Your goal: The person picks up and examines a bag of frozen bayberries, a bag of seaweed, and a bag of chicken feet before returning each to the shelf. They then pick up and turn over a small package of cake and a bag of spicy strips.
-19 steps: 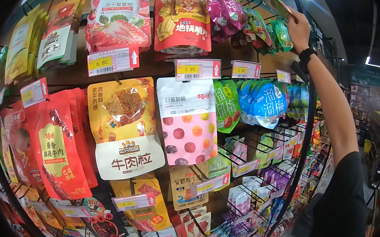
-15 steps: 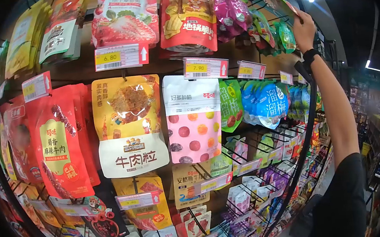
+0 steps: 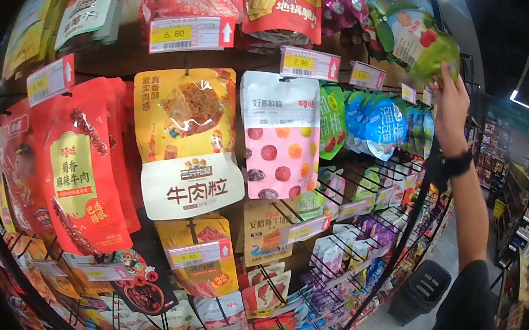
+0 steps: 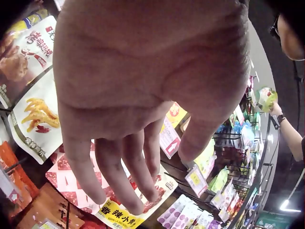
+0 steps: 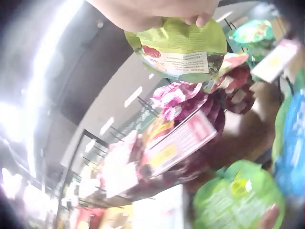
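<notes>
My right hand point(image 3: 451, 109) pinches the lower right edge of a green snack bag point(image 3: 417, 42) with a fruit picture and a pale panel. In the right wrist view the bag point(image 5: 183, 47) hangs out from my fingers, beside purple bags point(image 5: 177, 101) on the rack. Out of the head view, my left hand point(image 4: 147, 86) appears in the left wrist view with loosely bent fingers and nothing held. Its fingertips overlap a pink-and-white snack pack point(image 4: 76, 179) on the rack. Further pouches with chicken-foot pictures point(image 4: 40, 114) hang to its left.
Hooks carry rows of bags: a red spicy beef pouch point(image 3: 83, 169), a yellow-and-white beef pouch point(image 3: 189, 140), a pink dotted plum pouch point(image 3: 282, 138) and blue plum bags point(image 3: 378, 125). Price tags point(image 3: 190, 33) jut out. A dark basket point(image 3: 420, 290) stands on the floor at lower right.
My right hand has come lower with the green bag, which now faces the head camera instead of standing edge-on. The head view has tilted down, so the rack sits higher and the basket shows.
</notes>
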Demonstrator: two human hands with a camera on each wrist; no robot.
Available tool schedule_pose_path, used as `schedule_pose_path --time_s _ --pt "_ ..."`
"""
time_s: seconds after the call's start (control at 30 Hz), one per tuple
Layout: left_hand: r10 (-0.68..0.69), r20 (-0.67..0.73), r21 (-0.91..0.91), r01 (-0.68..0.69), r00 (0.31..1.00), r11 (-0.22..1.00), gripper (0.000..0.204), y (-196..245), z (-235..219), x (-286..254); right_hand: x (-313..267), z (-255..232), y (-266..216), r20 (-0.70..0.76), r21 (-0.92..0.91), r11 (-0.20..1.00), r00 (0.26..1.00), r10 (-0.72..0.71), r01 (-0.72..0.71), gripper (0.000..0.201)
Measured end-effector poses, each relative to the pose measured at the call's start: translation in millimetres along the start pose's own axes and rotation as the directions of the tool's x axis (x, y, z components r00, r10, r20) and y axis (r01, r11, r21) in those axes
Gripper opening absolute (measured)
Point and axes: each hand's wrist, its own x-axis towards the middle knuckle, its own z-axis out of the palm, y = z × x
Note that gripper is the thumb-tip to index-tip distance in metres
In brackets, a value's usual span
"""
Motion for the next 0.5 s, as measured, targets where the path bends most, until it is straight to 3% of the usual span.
schedule_pose_path --time_s 0.13,0.23,0.27,0.3,0.37,0.4,0.43,0.5 --pt "0.061 0.119 0.153 -0.079 0.991 0.985 0.027 -20 2 9 -97 -13 -40 0.003 0.330 0.938 0.994 0.110 -0.105 0.037" --pt "-0.045 0.123 0.093 0.034 0.991 0.995 0.024 -15 17 18 -189 -30 -49 0.140 0.468 0.786 0.912 0.386 -0.404 0.041" --pt "-0.095 0.111 0.070 0.088 0.989 0.994 0.023 -16 19 18 -223 -29 -53 0.167 0.471 0.727 0.859 0.484 -0.500 0.041" --pt "0.064 0.143 0.048 -0.072 0.988 0.996 0.024 -25 21 18 -259 -30 -57 0.225 0.440 0.691 0.816 0.532 -0.573 0.041" --pt "-0.020 0.105 -0.078 0.029 0.994 0.997 0.023 13 31 11 -325 -31 -71 0.333 0.341 0.615 0.703 0.628 -0.711 0.042" --pt "0.060 0.149 0.009 -0.062 0.987 0.998 0.024 15 26 13 -351 -34 -76 0.380 0.307 0.545 0.626 0.682 -0.780 0.040" --pt "0.066 0.152 0.004 -0.068 0.986 0.998 0.024 21 23 12 -378 -37 -81 0.423 0.268 0.469 0.540 0.728 -0.841 0.038" --pt "0.076 0.064 -0.109 -0.069 0.995 0.992 0.029 32 22 0 -435 -33 -96 0.444 0.184 0.319 0.368 0.817 -0.930 0.034"
